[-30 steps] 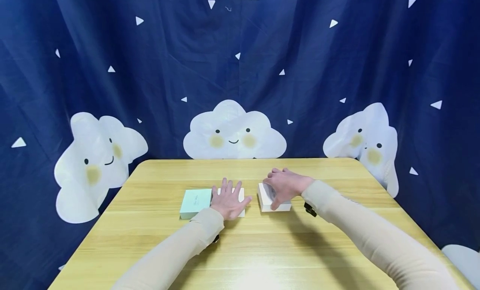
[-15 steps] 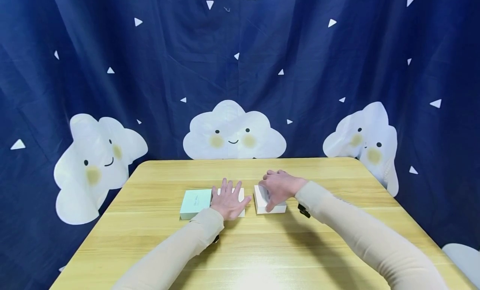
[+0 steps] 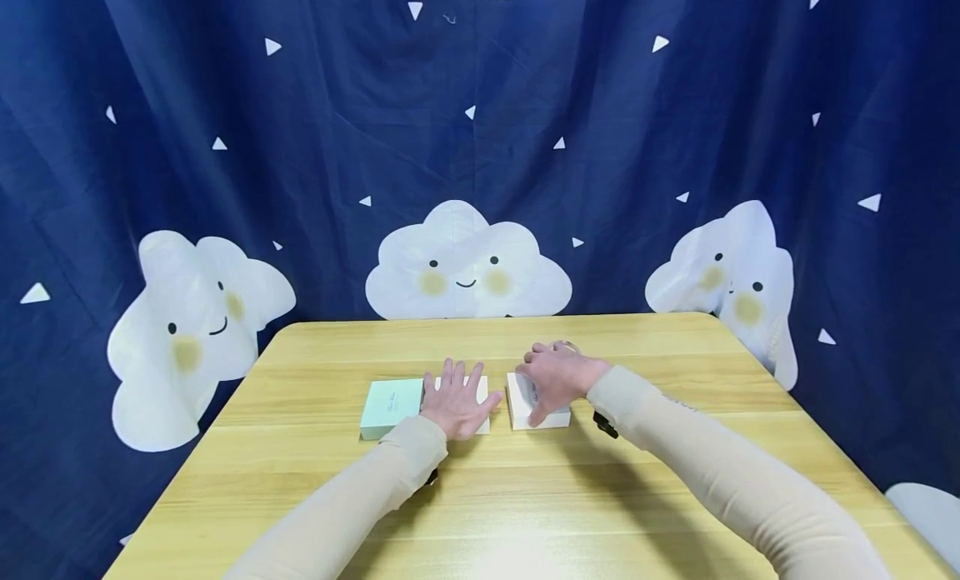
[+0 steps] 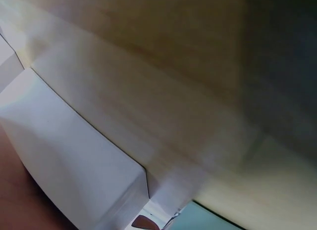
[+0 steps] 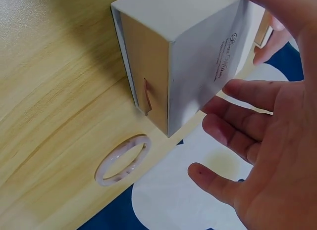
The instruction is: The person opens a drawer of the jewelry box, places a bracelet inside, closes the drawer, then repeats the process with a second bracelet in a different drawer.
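Observation:
My right hand (image 3: 558, 373) holds a white gift box (image 5: 198, 67) on the table, thumb at the near side and fingers reaching to the far side. Script lettering shows on its top, and a narrow brown tab on its tan end in the right wrist view. Just beyond this box lies a pale pink marbled bangle (image 5: 123, 161). My left hand (image 3: 453, 405) rests with fingers spread on a second white box (image 4: 74, 156), largely covered by it in the head view. Touching distance to its left sits a mint-green box (image 3: 390, 407) with small print on its lid.
The boxes stand in a row on a light wooden table (image 3: 480, 497). Behind the table hangs a dark blue curtain (image 3: 330, 147) with white smiling clouds and small triangles.
My right hand has slid the white box a little left and nearer, toward the left hand. The bangle's rim now shows behind the right hand. My left hand has stayed in place.

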`<state>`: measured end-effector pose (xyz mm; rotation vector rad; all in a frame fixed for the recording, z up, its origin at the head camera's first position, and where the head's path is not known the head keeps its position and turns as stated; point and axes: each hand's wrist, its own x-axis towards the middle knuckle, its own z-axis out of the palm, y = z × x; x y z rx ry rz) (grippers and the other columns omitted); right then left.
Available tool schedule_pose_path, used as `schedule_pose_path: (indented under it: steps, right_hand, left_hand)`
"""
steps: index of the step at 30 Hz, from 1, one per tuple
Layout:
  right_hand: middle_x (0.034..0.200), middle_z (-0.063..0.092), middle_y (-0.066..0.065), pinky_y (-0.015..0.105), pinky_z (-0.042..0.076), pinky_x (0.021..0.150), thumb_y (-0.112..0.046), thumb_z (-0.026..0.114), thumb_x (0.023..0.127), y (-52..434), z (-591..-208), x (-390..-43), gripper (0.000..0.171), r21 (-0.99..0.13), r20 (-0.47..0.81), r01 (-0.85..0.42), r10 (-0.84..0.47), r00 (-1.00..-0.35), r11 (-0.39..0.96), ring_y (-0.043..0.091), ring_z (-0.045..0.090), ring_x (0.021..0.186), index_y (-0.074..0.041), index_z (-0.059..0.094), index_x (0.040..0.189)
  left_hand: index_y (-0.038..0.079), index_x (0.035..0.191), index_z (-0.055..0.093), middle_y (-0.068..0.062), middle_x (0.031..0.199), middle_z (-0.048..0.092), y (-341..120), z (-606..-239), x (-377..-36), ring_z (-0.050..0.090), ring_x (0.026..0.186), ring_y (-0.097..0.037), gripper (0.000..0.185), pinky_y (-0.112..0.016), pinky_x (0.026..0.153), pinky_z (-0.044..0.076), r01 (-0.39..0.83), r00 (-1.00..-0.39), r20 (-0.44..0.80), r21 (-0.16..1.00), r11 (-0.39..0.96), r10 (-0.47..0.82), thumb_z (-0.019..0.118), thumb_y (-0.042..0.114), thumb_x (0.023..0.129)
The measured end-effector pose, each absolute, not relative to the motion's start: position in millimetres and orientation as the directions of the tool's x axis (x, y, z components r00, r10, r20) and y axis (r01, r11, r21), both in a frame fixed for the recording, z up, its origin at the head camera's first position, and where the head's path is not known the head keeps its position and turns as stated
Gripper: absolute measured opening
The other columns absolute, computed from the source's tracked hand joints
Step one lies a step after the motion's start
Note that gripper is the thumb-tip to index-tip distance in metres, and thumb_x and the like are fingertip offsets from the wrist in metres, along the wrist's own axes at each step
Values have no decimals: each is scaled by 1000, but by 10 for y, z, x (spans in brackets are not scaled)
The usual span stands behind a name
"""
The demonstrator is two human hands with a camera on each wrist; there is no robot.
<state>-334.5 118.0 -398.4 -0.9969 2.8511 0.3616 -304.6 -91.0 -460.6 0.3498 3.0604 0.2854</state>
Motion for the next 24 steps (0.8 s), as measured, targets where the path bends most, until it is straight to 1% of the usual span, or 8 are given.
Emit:
schedule_pose_path:
  steps: [4, 7, 12, 17, 19, 21, 24]
  right_hand:
    - [117, 64, -5, 53, 42, 104, -77, 78, 64, 1201, -3983, -3331, 89, 212, -168, -628, -605, -778, 749, 15, 52, 109, -24, 62, 134]
    - [119, 64, -5, 55, 41, 106, -77, 78, 64, 1226, -3975, -3312, 90, 209, -162, -634, -613, -773, 744, 16, 52, 112, -24, 62, 135]
    - [130, 63, -1, 60, 40, 108, -75, 80, 63, 1289, -3964, -3277, 95, 176, -147, -640, -623, -769, 748, 23, 53, 122, -21, 59, 139]
    - [143, 58, 3, 61, 35, 112, -72, 81, 66, 1387, -3936, -3252, 100, 135, -143, -630, -614, -776, 765, 30, 47, 136, -18, 53, 146]
    - [145, 56, 4, 62, 35, 112, -69, 82, 66, 1436, -3920, -3235, 100, 112, -137, -629, -615, -776, 769, 31, 45, 139, -17, 52, 147]
    - [146, 56, 6, 63, 36, 111, -67, 83, 67, 1489, -3905, -3216, 100, 95, -128, -633, -621, -773, 769, 32, 43, 140, -16, 51, 147]
    - [147, 54, 7, 66, 36, 109, -64, 85, 67, 1583, -3892, -3188, 101, 62, -118, -631, -622, -774, 774, 33, 41, 142, -15, 50, 148]
  left_hand:
    - [21, 162, 23, -17, 166, 23, -910, -4635, -3071, 10, 156, -39, 80, -69, 119, 8, 222, -972, -35, 175, 959, 232, 22, 71, 99]
    - [22, 163, 21, -16, 166, 23, -915, -4648, -3087, 10, 156, -38, 82, -68, 119, 8, 224, -971, -50, 163, 961, 235, 21, 72, 98]
    - [23, 163, 19, -15, 167, 23, -919, -4659, -3114, 9, 156, -38, 84, -68, 119, 9, 225, -970, -62, 149, 963, 236, 18, 75, 97]
    - [23, 163, 20, -15, 166, 24, -916, -4647, -3109, 10, 156, -38, 83, -68, 119, 10, 221, -971, -56, 159, 962, 232, 20, 74, 98]
    - [22, 163, 21, -16, 166, 24, -920, -4633, -3102, 11, 155, -39, 81, -69, 119, 10, 222, -971, -52, 175, 959, 234, 22, 73, 99]
    - [22, 163, 20, -16, 166, 23, -927, -4625, -3102, 10, 156, -39, 82, -69, 119, 9, 221, -970, -61, 180, 959, 235, 21, 73, 99]
    - [19, 162, 23, -18, 165, 25, -924, -4600, -3090, 12, 155, -41, 83, -70, 118, 9, 231, -968, -48, 204, 951, 246, 20, 73, 99]
